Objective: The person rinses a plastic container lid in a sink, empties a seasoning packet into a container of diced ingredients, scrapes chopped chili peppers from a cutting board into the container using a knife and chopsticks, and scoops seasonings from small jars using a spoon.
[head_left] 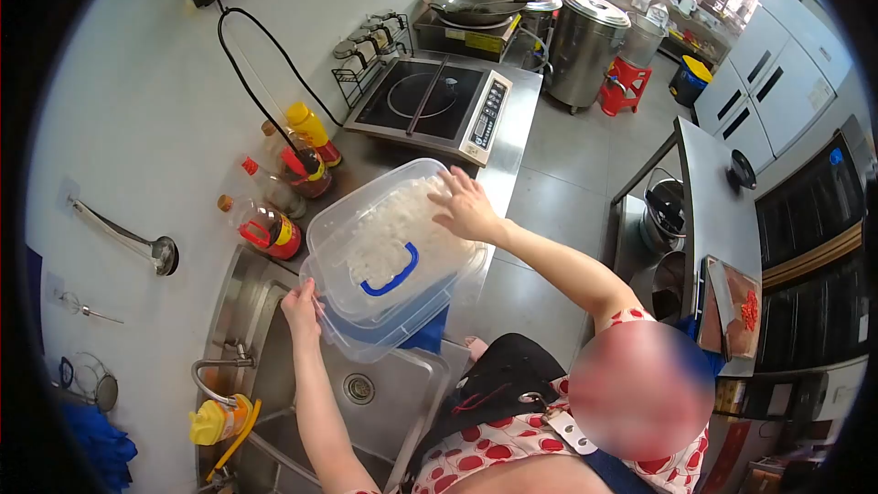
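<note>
Two hands are at a clear lidded box [331,245], which lies over the counter [518,133] and juts out above the steel sink [393,402]: the left hand [303,311] pinches its rim, while the right hand [468,209] rests spread-fingered on the opposite corner, not closed round it. Smooth, slightly bendy plastic may prove slippery, and the lumpy white contents [402,215] probably add weight, making opposite rims safer holds than the curved blue handle [403,280].

- 4 bottles [261,222] by the wall here
- A ladle [128,233] hanging on that wall
- An induction cooker [412,96], a wok [476,2] beyond it
- A lidded steel drum [585,53] beside a red stool [625,90]
- Across the aisle, a knife [721,297] on a board [744,344]
</note>
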